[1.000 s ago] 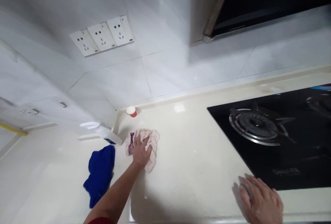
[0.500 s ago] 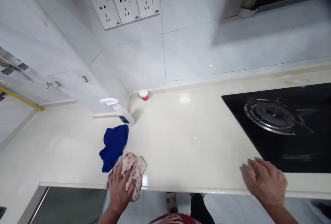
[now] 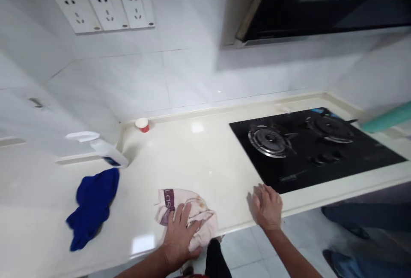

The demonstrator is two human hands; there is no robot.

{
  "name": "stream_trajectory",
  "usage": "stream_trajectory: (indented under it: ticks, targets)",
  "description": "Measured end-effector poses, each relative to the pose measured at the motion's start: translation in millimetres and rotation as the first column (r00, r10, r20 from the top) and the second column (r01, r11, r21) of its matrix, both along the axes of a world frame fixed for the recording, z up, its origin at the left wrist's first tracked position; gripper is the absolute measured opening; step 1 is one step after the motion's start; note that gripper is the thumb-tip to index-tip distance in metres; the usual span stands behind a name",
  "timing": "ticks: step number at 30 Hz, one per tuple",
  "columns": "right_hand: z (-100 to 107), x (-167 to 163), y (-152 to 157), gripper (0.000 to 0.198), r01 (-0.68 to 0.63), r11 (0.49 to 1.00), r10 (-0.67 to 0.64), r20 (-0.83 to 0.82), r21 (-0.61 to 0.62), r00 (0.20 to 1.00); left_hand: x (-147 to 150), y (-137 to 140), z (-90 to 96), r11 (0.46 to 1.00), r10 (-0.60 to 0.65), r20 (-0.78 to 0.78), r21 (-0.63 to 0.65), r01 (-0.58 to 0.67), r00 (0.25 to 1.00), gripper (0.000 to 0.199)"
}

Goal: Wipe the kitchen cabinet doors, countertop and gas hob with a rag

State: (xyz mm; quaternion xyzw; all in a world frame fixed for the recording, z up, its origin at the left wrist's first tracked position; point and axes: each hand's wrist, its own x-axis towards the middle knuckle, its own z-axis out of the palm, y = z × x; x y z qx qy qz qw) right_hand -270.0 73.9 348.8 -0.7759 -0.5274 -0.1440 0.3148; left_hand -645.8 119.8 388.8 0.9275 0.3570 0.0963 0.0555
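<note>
My left hand (image 3: 180,235) lies over a crumpled pale pink cloth (image 3: 205,220) with a dark lettered band, holding it against the cream countertop (image 3: 180,158) near its front edge. The fingers are somewhat spread on the fabric. My right hand (image 3: 269,207) rests on the countertop by the near left corner of the black gas stove (image 3: 305,164). Its fingers are loosely bent and nothing shows in them. A blue cloth (image 3: 94,205) lies bunched to the left. Behind it stands a white spray bottle (image 3: 109,152), and a small red-and-white cup (image 3: 142,125) sits against the wall.
Several wall sockets (image 3: 104,8) are above the counter. A black range hood (image 3: 321,4) overhangs the stove. At the right edge a green cylindrical object (image 3: 388,117) reaches toward the stove. Another person's legs (image 3: 362,218) are on the floor at lower right.
The view has swung right, bringing the whole stove into sight. My left hand has moved the pink cloth rightward along the counter, away from the blue cloth. My right hand stays by the stove corner.
</note>
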Motion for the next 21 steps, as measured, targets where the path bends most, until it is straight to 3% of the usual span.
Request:
stream_trajectory:
  ticks: [3, 6, 11, 15, 18, 21]
  targets:
    - [-1, -2, 2, 0.042, 0.012, 1.0, -0.012, -0.027, 0.017, 1.0, 57, 14, 0.0, 0.997, -0.048, 0.071, -0.056, 0.052, 0.996, 0.065]
    - [-4, -1, 4, 0.036, 0.015, 1.0, -0.014, -0.048, 0.018, 0.999, 95, 41, 8.2, 0.998, -0.011, 0.099, -0.067, 0.017, 0.995, 0.049]
    - [-5, 0, 5, 0.032, 0.013, 0.999, -0.009, -0.084, 0.042, 0.996, 117, 127, 31.8, 0.987, 0.158, 0.035, -0.039, -0.157, 0.987, 0.043]
    - [-3, -1, 5, 0.034, 0.013, 0.998, -0.007, -0.09, 0.069, 0.996, 146, 179, 38.1, 0.949, 0.316, 0.045, -0.016, -0.316, 0.948, 0.051]
    - [0, -4, 4, 0.038, 0.015, 0.996, -0.004, -0.114, 0.093, 0.993, 193, 184, 33.9, 0.944, 0.33, 0.05, -0.032, -0.328, 0.943, 0.055]
    - [6, -6, 3, 0.043, 0.003, 0.993, 0.015, -0.148, 0.122, 0.989, 247, 161, 27.1, 0.978, 0.196, 0.052, -0.075, -0.192, 0.979, 0.058]
